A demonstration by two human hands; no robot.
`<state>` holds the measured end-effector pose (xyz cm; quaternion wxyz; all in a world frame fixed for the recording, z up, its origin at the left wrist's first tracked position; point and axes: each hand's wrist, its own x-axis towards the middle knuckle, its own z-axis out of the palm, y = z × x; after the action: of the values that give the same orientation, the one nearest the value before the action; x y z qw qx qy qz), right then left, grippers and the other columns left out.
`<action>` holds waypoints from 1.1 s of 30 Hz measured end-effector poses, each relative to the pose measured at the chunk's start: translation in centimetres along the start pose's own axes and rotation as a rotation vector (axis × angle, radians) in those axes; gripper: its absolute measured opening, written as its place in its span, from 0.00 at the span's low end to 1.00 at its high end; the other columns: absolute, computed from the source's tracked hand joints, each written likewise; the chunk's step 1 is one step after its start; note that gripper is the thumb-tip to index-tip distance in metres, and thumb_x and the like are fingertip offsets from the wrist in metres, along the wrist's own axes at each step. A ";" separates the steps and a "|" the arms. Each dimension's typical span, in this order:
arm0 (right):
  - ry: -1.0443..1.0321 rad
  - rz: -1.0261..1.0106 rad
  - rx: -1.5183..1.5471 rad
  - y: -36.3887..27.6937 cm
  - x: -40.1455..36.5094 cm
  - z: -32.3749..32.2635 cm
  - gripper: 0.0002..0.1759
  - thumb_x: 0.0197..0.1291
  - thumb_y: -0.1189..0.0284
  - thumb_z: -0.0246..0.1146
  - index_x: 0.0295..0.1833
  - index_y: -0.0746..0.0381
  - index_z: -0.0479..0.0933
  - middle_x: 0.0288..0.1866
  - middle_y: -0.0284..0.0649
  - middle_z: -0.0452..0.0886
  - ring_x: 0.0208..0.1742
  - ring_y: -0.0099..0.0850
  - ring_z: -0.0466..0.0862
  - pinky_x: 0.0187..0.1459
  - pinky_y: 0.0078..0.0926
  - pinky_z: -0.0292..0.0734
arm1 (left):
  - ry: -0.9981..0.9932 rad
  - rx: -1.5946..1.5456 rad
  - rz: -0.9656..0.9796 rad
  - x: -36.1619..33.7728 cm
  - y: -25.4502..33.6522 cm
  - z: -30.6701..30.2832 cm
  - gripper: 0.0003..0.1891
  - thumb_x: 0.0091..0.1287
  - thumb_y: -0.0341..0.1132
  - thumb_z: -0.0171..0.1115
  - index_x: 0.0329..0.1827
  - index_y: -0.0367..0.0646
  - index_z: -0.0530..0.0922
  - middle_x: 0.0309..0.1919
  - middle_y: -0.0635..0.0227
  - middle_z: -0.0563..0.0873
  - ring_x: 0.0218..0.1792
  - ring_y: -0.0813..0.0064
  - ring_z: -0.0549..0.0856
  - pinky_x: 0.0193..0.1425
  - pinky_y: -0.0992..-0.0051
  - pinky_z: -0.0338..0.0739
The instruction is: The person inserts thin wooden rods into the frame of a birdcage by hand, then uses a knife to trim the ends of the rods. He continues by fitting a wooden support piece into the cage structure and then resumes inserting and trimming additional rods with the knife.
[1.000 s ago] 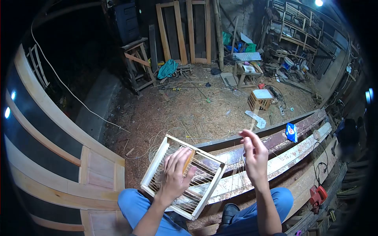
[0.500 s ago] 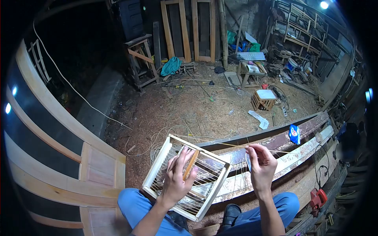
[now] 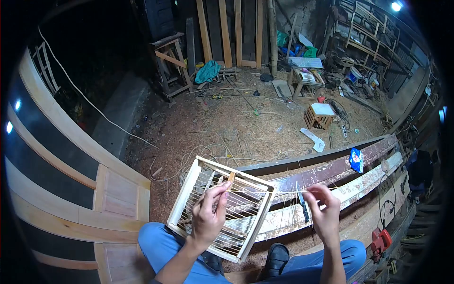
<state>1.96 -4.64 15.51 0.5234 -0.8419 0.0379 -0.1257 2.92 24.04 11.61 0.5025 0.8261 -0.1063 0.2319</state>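
Observation:
A square wooden frame [image 3: 191,189] strung with several thin parallel rods rests tilted over my lap. My left hand [image 3: 208,215] is above its left half, the thumb and fingers closed around a small orange-brown wooden strip [image 3: 231,179]. Off the frame's right side, my right hand [image 3: 324,208] has thumb and forefinger pinched on a thin bamboo stick [image 3: 340,187], which runs leftward toward the frame's upper right corner. Just left of that hand, a knife [image 3: 305,211] with a dark handle lies over the planks.
Long weathered planks [image 3: 279,222] extend to the right, bearing a blue packet [image 3: 355,160]. A red power tool [image 3: 380,240] sits at lower right. Panelled wooden doors [image 3: 120,189] stand at left. Coiled cane [image 3: 187,173] lies behind the frame; a small slatted crate [image 3: 319,117] is farther back.
My right hand has shifted right and down, uncovering the knife's handle. My left hand has moved slightly left, and its fingers have drawn together on the wooden strip. The view has tilted slightly.

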 end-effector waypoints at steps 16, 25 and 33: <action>-0.169 -0.667 -0.331 -1.9 -0.6 6.3 0.15 0.57 0.78 0.72 0.51 0.62 0.83 0.44 0.41 0.84 0.41 0.40 0.85 0.41 0.37 0.80 | -0.009 0.189 0.252 0.6 0.5 -0.3 0.09 0.70 0.21 0.69 0.51 0.36 0.85 0.50 0.57 0.94 0.54 0.56 0.93 0.59 0.65 0.88; 0.077 -0.659 -0.344 -2.0 -0.2 5.6 0.16 0.53 0.84 0.74 0.48 0.62 0.87 0.47 0.45 0.80 0.48 0.43 0.83 0.48 0.42 0.80 | 0.024 0.135 0.090 -0.4 0.3 -0.4 0.09 0.73 0.22 0.68 0.54 0.33 0.83 0.51 0.55 0.93 0.54 0.57 0.94 0.59 0.66 0.88; -0.133 -0.747 -0.377 -2.2 -0.1 5.8 0.14 0.57 0.76 0.76 0.49 0.57 0.86 0.41 0.36 0.84 0.36 0.34 0.83 0.37 0.35 0.78 | -0.005 0.220 0.200 -0.4 0.5 -1.1 0.10 0.71 0.24 0.70 0.53 0.34 0.83 0.51 0.55 0.93 0.54 0.58 0.93 0.60 0.64 0.88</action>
<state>3.13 1.44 14.98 0.2802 -0.8850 -0.2815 -0.2428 2.11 24.78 12.24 0.3831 0.8621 -0.1633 0.2889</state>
